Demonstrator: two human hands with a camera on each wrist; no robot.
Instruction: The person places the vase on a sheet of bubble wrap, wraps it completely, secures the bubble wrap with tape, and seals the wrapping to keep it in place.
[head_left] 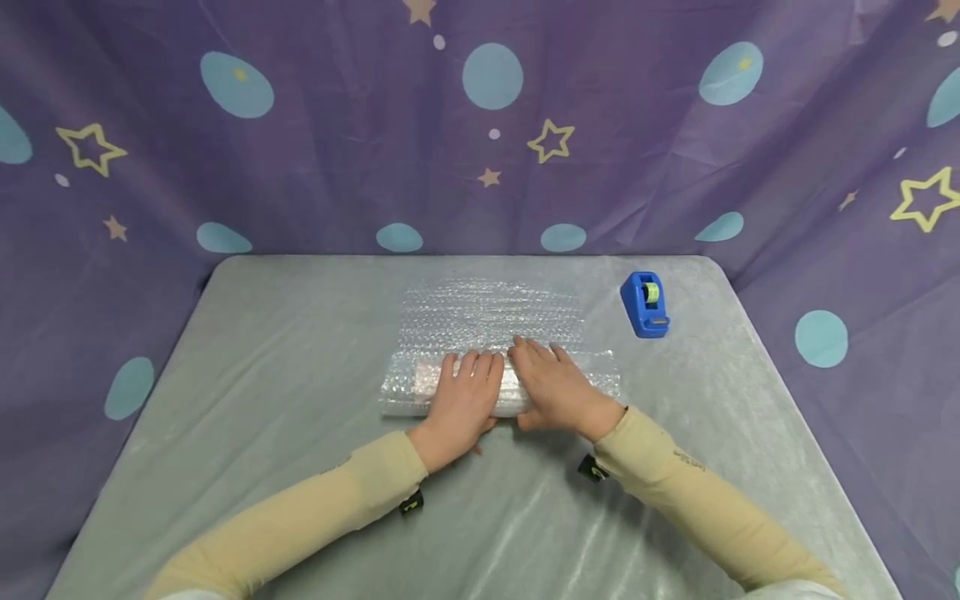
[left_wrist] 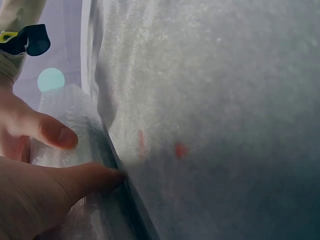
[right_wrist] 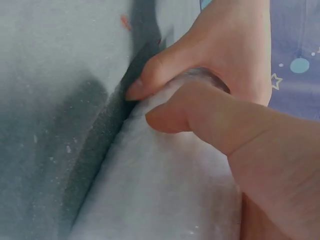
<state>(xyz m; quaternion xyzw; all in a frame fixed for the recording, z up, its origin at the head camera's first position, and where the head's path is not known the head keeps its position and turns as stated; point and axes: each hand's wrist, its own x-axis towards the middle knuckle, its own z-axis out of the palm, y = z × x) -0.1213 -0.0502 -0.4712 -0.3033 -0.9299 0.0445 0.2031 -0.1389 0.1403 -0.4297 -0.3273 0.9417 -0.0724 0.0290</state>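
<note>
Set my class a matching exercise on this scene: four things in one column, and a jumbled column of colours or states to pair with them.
Column one:
1. Tape dispenser
2. Bubble wrap
3. Tablecloth
4. Backdrop curtain

Column two:
A. Greyish, without printed shapes
B. Purple, patterned
C. See-through, part flat and part rolled
D. Blue

Right pairs: 1-D, 2-C, 3-A, 4-B

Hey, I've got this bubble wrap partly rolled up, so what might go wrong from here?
The bubble wrap could spring open if the left grip and right grip let go, since a flat stretch lies unrolled beyond them. Reaching for the tape dispenser, standing apart to the right, might leave just one grip on the roll, letting it slacken.
</note>
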